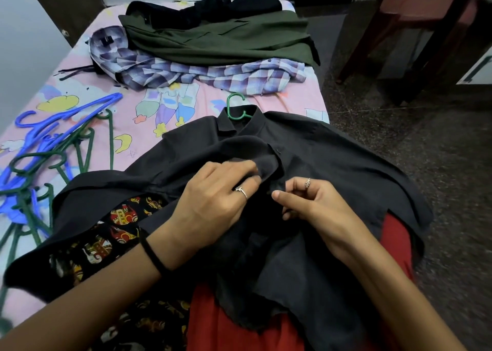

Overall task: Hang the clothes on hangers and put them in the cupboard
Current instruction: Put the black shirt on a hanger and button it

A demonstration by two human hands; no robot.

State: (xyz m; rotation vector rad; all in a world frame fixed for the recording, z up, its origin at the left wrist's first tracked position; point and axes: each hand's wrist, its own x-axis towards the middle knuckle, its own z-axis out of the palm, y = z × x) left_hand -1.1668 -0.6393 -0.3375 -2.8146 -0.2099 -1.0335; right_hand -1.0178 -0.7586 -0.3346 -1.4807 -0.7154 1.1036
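Bed (298, 97): checked shirt (213, 77), green garment (221, 40), black one (213, 11) behind, all unhung. Spare hangers (53, 148) piled at left. Black shirt (332, 159) before me on green hanger (235, 108). My left hand (213, 198) grips placket fold, right hand (311, 204) pinches opposite edge; buttoning, I judge. Cupboard unseen.

**A bed spread with clothes and hangers**

We see a bed with a pink cartoon-printed sheet (127, 127). At its far end lie a dark olive-green garment (226, 41) and a purple-and-white checked shirt (213, 77), overlapping. A tangle of blue and dark green plastic hangers (48, 151) lies along its left edge. Nearest us, a black collared shirt (332, 159) is spread out, a green hanger hook (235, 108) showing at its collar.
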